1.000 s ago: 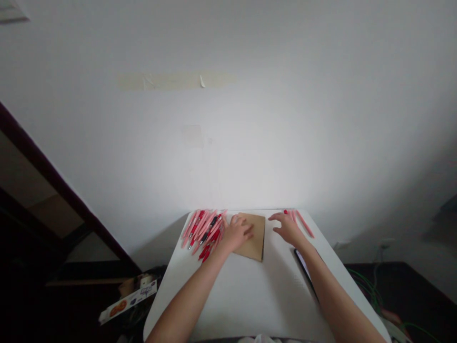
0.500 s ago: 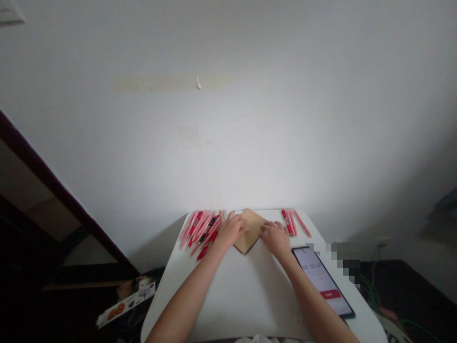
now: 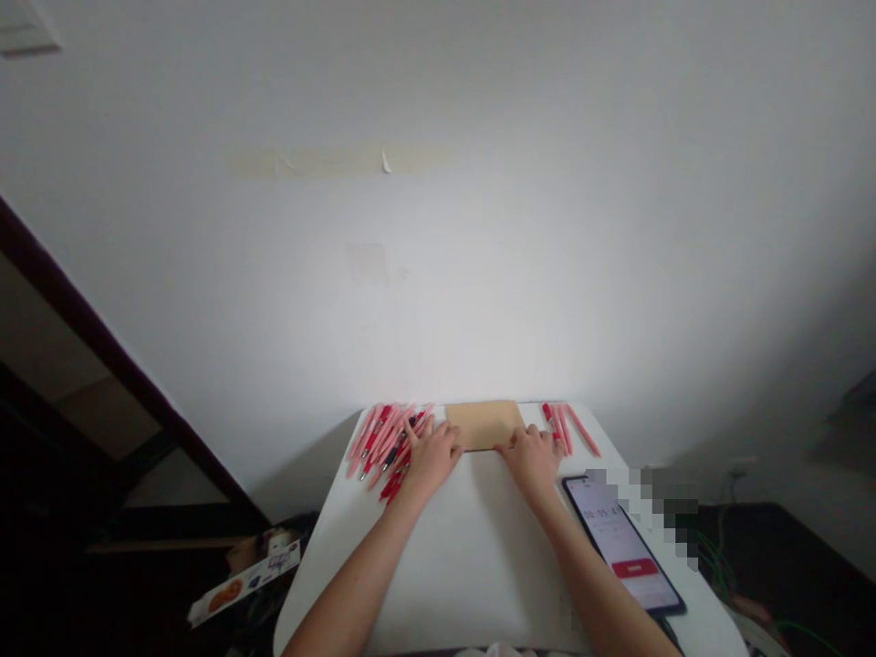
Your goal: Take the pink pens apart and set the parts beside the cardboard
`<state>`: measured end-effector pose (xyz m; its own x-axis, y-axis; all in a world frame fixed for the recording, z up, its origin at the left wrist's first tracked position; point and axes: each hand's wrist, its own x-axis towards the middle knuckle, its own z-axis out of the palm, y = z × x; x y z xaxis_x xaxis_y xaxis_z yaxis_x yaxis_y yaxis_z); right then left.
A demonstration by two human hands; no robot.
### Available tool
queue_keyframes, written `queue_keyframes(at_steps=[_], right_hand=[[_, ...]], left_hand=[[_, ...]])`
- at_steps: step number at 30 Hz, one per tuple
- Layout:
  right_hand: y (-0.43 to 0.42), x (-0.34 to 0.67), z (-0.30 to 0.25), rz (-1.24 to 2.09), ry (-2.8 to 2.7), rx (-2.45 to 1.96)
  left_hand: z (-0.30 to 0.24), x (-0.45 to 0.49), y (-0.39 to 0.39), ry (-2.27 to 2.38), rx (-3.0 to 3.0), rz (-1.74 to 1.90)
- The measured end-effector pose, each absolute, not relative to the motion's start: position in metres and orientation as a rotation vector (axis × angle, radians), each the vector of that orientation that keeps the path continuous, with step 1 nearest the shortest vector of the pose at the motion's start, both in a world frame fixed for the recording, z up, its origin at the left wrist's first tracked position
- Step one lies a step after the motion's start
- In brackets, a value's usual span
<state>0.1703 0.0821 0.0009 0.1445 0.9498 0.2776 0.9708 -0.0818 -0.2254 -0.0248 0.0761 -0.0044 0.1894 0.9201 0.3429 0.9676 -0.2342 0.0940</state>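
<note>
A flat tan rectangle (image 3: 484, 423), like a kraft-covered notebook with a thin dark lower edge, lies at the far side of the white table near the wall. My left hand (image 3: 431, 456) holds its near left corner between thumb and fingers, the other fingers reaching over the pens. At the near right corner, my right hand (image 3: 532, 458) grips it with bent fingers. A heap of pink and red pens (image 3: 383, 443), with a black one among them, lies beside my left hand. Beyond my right hand are several more pink and red pens (image 3: 567, 429).
A phone (image 3: 620, 543) showing a running timer lies on the right of the white table (image 3: 472, 557), partly behind my right forearm. The wall (image 3: 472, 301) rises right behind the table. Left of the table, low down, is a white printed strip (image 3: 246, 582); green cables (image 3: 715, 566) hang at right.
The tan notebook has turned from a diamond position to lie square with the table's far edge. My hands have shifted to its two near corners, the left one moving a little left.
</note>
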Motion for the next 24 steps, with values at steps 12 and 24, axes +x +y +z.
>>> queue_keyframes(at_steps=[12,24], right_hand=[[0.086,0.166,-0.010,-0.162,-1.774,-2.010],[0.065,0.170,-0.013,-0.196,-1.806,-1.612]], left_hand=[[-0.009,-0.019,0.080,-1.831,-2.227,-0.576],[-0.006,-0.035,0.045,-1.838,-2.066,-0.661]])
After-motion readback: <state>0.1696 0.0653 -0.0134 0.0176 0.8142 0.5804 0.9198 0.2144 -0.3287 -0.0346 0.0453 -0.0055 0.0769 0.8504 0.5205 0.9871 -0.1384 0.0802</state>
